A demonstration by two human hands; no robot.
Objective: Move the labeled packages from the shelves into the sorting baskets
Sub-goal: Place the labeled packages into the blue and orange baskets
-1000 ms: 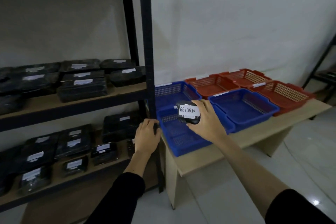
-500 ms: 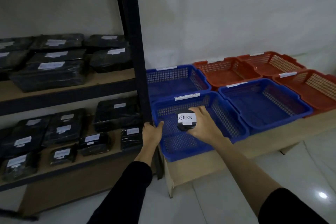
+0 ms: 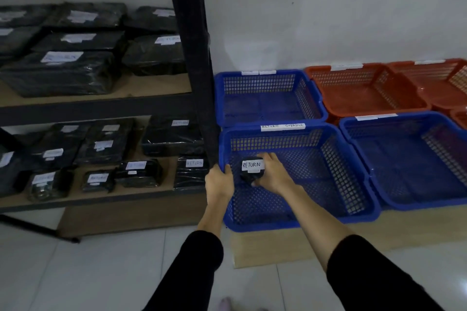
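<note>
From the head view, the right hand [image 3: 271, 174] grips a small black package [image 3: 250, 171] whose white label reads "RETURN". The package sits inside the near blue basket [image 3: 328, 184], in its left part; whether it touches the basket floor cannot be told. A strip on the basket's far rim reads "RETURN OVERDUE". The left hand [image 3: 219, 183] is curled over this basket's left rim, next to the black shelf post [image 3: 194, 58].

Behind the near blue basket stands a second blue basket [image 3: 267, 98], and to its right a third blue basket [image 3: 409, 159]. Behind that one are two orange baskets [image 3: 364, 88], with a corner of another orange one at the frame's right edge. Each basket carries a white strip on its far rim; most are too blurred to read. All baskets stand on a low wooden desk [image 3: 290, 247] against a white wall [image 3: 328, 7].

Left of the near blue basket, past the post, is the shelf unit [image 3: 96, 108] with two wooden boards in view. Both hold black wrapped packages [image 3: 58, 73] with white labels, some stacked on the upper board; a few labels read "RETURN". The floor [image 3: 75, 272] is pale tile. Both forearms are bare below black sleeves [image 3: 192, 272].
</note>
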